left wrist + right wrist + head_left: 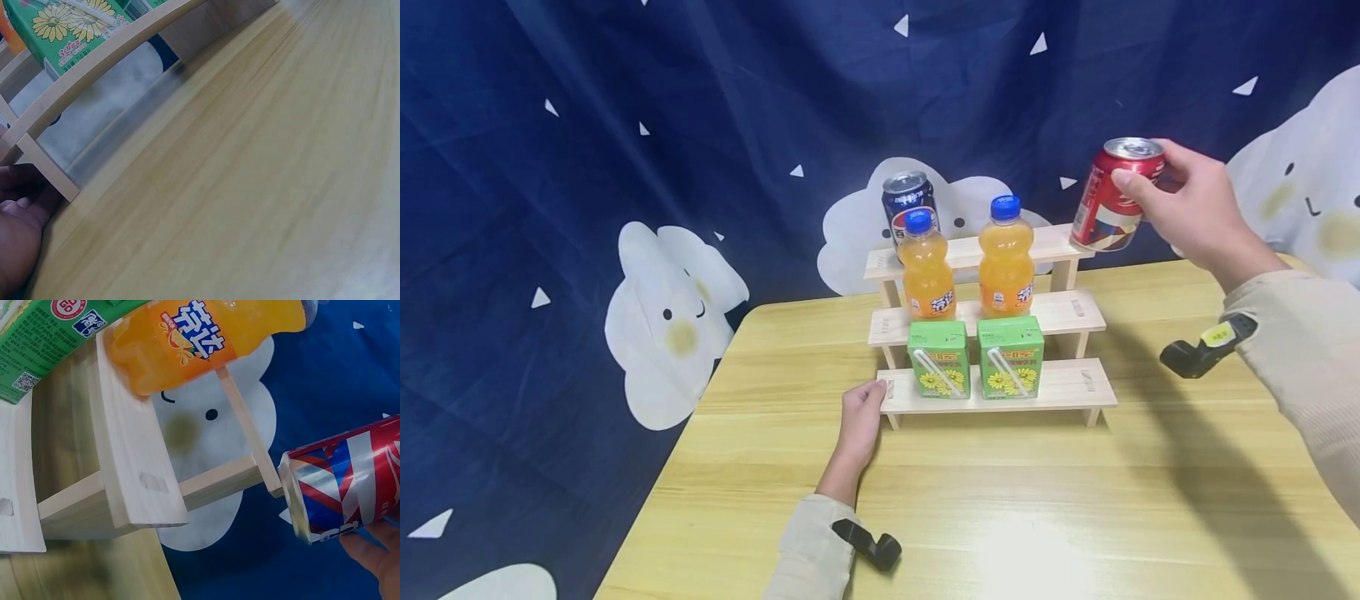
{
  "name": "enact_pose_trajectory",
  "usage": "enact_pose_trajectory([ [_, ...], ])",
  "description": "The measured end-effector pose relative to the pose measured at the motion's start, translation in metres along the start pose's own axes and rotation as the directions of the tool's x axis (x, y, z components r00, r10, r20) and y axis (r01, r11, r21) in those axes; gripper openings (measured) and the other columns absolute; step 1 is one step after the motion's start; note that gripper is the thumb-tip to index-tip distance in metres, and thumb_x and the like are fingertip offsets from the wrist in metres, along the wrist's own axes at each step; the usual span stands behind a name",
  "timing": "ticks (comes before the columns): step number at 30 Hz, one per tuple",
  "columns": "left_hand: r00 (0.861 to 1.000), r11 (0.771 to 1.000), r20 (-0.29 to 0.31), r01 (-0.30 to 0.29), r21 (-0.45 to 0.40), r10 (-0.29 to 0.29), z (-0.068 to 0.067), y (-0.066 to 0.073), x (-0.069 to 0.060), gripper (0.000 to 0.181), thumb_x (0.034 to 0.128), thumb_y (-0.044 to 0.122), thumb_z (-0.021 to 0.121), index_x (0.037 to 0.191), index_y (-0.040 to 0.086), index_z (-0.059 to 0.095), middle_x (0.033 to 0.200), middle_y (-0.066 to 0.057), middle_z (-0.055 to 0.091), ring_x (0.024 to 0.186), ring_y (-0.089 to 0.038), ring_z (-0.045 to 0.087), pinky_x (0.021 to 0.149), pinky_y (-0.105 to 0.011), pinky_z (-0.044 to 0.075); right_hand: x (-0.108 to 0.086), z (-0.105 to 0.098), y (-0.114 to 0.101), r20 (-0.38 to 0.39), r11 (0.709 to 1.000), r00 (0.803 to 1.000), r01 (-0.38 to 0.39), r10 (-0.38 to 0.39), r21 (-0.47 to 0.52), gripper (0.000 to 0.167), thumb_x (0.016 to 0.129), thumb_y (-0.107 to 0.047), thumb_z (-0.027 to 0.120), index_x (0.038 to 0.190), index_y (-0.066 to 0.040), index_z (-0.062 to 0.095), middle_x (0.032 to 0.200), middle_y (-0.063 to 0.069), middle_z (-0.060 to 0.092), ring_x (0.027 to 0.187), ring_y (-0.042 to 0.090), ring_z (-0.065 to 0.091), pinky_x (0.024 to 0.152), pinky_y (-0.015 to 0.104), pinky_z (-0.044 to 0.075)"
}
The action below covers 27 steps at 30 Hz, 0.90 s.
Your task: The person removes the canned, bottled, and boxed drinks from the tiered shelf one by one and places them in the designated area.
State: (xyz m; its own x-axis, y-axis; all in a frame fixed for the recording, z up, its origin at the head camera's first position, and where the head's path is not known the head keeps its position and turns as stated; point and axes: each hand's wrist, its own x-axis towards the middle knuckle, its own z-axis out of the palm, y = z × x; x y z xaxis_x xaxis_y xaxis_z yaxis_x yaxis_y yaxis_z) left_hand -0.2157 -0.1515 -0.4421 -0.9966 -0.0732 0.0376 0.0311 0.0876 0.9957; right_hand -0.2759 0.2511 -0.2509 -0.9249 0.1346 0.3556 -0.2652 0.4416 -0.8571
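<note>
A beige left sleeve point(808, 546) with a small black camera point(872, 546) strapped to it lies nearest, over the worktop point(970, 483). Its left hand point(861, 417) grips the left end of the bottom step of a wooden stand point(1067, 383), which sits close to the worktop's back edge. Two green cartons point(1011, 358) with straws stand on that step, towards its left and middle. Behind them, two orange drink bottles point(1007, 267) with blue caps stand on the middle step. A dark blue can point(907, 200) stands near the top step's left end. The right hand point(1195, 204) clasps a red can point(1112, 200), slightly tilted, at the top step's right end; whether the two touch I cannot tell.
</note>
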Motion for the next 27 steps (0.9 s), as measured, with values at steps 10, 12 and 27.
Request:
enact_pose_trajectory([
  [10,1.000,1.000,0.014,-0.007,0.020,0.007,0.002,0.028,-0.015,0.029,0.0955,0.008,0.045,0.078,-0.007,0.062,0.089,-0.011,0.068,0.080,-0.008,0.058,0.077,-0.022,0.049,-0.003,-0.005,0.009,-0.049,0.990,0.998,-0.022,0.029,0.140,0.042,0.088,-0.028,0.065,0.127,-0.018,0.055,0.094,-0.014,0.061,0.082,-0.002,0.059,0.063,0.006,0.047],
  [12,1.000,1.000,0.012,-0.006,0.014,0.006,0.001,0.026,-0.013,0.028,0.0953,0.007,0.046,0.080,-0.009,0.063,0.089,-0.011,0.068,0.080,-0.008,0.058,0.076,-0.022,0.049,-0.003,-0.005,0.010,-0.060,0.989,0.998,-0.029,0.038,0.146,0.043,0.088,-0.028,0.065,0.128,-0.018,0.055,0.095,-0.013,0.061,0.083,-0.002,0.058,0.063,0.006,0.047],
  [27,1.000,1.000,-0.003,0.014,-0.023,-0.014,0.000,-0.001,0.002,0.034,0.0957,0.012,0.048,0.062,0.007,0.054,0.077,0.000,0.064,0.075,-0.009,0.056,0.071,-0.021,0.048,-0.004,-0.004,0.016,-0.122,0.994,0.992,-0.022,0.035,0.105,0.041,0.088,-0.031,0.064,0.127,-0.019,0.056,0.096,-0.015,0.061,0.084,-0.003,0.057,0.064,0.003,0.044],
])
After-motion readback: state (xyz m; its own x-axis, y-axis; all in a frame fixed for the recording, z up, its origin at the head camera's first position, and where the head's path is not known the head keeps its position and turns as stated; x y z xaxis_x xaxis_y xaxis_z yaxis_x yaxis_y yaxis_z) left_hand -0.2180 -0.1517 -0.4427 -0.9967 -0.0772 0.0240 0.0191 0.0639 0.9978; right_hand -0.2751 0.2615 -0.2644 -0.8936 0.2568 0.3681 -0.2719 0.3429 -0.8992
